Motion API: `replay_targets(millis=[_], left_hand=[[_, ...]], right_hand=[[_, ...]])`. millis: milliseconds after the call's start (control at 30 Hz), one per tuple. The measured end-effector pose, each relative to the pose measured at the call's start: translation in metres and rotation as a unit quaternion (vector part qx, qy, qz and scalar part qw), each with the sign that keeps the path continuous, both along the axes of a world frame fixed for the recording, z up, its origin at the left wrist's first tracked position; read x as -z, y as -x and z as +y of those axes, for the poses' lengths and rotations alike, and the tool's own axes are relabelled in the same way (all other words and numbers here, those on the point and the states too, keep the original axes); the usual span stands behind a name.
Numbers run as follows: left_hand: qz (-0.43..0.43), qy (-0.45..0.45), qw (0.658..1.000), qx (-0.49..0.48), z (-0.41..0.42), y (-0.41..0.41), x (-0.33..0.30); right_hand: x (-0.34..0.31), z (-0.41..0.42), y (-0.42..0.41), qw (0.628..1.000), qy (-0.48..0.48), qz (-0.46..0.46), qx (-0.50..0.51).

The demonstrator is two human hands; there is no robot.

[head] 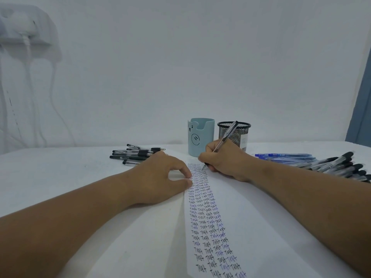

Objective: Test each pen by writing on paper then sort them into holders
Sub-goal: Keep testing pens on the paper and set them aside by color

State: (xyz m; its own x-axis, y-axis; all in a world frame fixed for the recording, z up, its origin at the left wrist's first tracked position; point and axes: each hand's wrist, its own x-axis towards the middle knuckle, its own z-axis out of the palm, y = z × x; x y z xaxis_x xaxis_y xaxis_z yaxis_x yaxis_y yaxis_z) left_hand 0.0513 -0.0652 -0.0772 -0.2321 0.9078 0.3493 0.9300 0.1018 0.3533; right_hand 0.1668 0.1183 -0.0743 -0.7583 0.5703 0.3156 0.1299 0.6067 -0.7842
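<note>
My right hand [222, 159] grips a clear pen with a black cap end [226, 137], its tip touching the far end of a white sheet of paper [236, 209] covered in rows of the word "Test". My left hand [162, 177] rests on the paper's left edge, thumb and forefinger curled and pressing it down. Behind the hands stand a light blue holder with a bear face [198, 137] and a black mesh holder [236, 133]. I see no pens sticking out of either holder.
Several black pens [134, 154] lie in a pile left of the blue holder. Blue pens [285, 156] and a larger heap of black pens [341, 165] lie at the right. The white table [60, 171] meets a white wall behind.
</note>
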Motion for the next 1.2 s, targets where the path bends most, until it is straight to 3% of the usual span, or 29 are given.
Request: replay_targets(millis=[1200], left_hand=[[0.01, 0.005, 1.0, 0.002, 0.001, 0.002, 0.002]], right_hand=[[0.005, 0.008, 0.004, 0.996, -0.086, 0.012, 0.001]])
